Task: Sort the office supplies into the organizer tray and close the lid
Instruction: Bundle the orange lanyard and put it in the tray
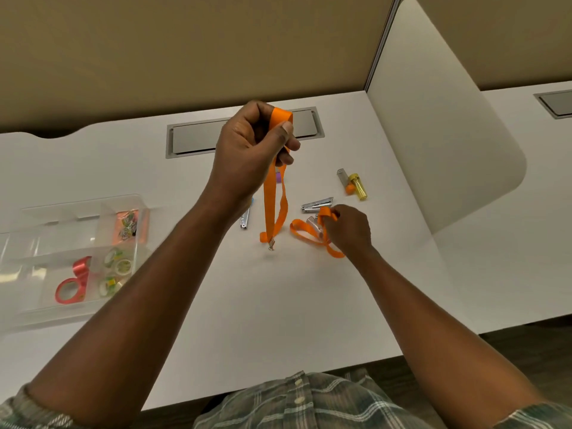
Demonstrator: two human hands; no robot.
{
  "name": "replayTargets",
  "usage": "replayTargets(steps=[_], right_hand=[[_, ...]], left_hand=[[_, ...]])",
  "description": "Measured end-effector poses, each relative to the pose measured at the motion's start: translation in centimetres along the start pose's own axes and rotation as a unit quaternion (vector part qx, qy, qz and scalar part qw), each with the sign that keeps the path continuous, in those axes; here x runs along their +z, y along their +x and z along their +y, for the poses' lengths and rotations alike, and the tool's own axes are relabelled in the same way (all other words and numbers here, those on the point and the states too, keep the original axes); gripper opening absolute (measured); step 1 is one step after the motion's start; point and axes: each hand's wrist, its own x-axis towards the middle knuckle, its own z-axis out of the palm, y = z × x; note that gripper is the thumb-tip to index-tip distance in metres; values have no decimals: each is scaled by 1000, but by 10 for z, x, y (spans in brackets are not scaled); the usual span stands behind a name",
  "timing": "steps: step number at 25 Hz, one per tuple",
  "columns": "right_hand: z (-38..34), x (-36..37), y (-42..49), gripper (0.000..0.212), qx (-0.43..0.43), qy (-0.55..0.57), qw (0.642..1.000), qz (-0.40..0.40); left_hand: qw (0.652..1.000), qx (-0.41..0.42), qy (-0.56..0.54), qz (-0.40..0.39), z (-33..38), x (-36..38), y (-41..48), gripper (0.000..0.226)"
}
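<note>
Two hands on orange lanyards. Left hand (253,147) raised, grip pinched tight on one lanyard (274,193), strap hanging straight down from the grip, metal clip (271,245) just above the white tabletop (247,320). Right hand (348,229) low, grip closed on a second lanyard (309,235), loops trailing left of the grip. Beyond that grip, a metal staple remover (317,204). Far left of both grips, clear organizer tray (31,311), lid open, holding red ribbon (74,283) and tape rolls (116,269).

An office workstation: a white laminate desk (278,305) with a grey metal cable hatch (198,136), tan partition wall (185,51) and white rounded divider panel (439,125).
</note>
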Motion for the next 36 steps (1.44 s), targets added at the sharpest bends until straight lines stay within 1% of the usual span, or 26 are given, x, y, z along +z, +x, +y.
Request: replayTargets(steps=[3,5,7,9,12,13,15,17,18,20,21,23,24,25,27,28,30,31,32,33,34,36], right_hand=[[-29,-24,-1,25,-74,53,996,-17],[-48,-35,-4,26,-94,116,987,-54],[-67,-45,-8,29,-96,221,964,-112],[-83,-51,-13,28,-111,316,926,-174],[-102,-54,-21,16,-152,368,885,-239],[-109,-53,-25,16,-156,377,876,-255],[-121,-50,-32,15,-153,384,872,-263],[-132,-46,-34,15,-144,393,874,-246],[-138,-45,-35,14,-137,402,873,-240],[-150,-43,-38,12,-113,438,857,-246],[-157,-43,-39,13,-93,463,845,-249],[-169,-44,-42,14,-51,518,817,-247],[-177,-45,-43,15,-34,545,801,-245],[-185,-46,-43,17,-19,570,784,-244],[-200,-49,-42,18,3,610,756,-236],[-210,-50,-40,17,14,626,744,-235],[-229,-48,-38,18,36,653,721,-229],[-237,-46,-36,18,41,665,713,-218],[-244,-42,-35,17,40,670,713,-202],[-248,-37,-32,15,37,664,725,-179],[-252,-30,-28,15,33,639,754,-151],[-251,-11,-20,23,35,535,839,-91]], left_hand=[[1000,-25,16,4,-7,3,-3,5],[998,-43,47,7,-13,6,-4,3],[993,-47,108,13,-17,6,-5,3],[982,-33,183,17,-19,4,-5,8],[974,2,224,23,-16,-2,-4,10],[974,11,225,25,-15,-5,-3,10],[973,20,228,29,-16,-13,-3,11],[977,9,212,36,-19,-22,-4,17],[982,-6,183,45,-21,-26,-6,23],[992,-56,98,64,-26,-35,-11,38],[993,-85,61,63,-29,-41,-14,51],[990,-142,-13,17,-41,-55,-25,84],[985,-164,-41,-21,-51,-62,-32,94],[981,-178,-47,-62,-59,-70,-40,97],[971,-196,-7,-136,-77,-80,-54,91],[965,-209,24,-156,-86,-85,-60,83],[955,-236,73,-163,-104,-95,-72,54],[952,-248,80,-160,-110,-99,-77,40],[952,-256,72,-154,-114,-104,-82,29],[954,-258,62,-139,-116,-109,-86,21],[959,-254,58,-111,-117,-116,-90,15],[969,-231,83,-27,-117,-131,-96,12]])
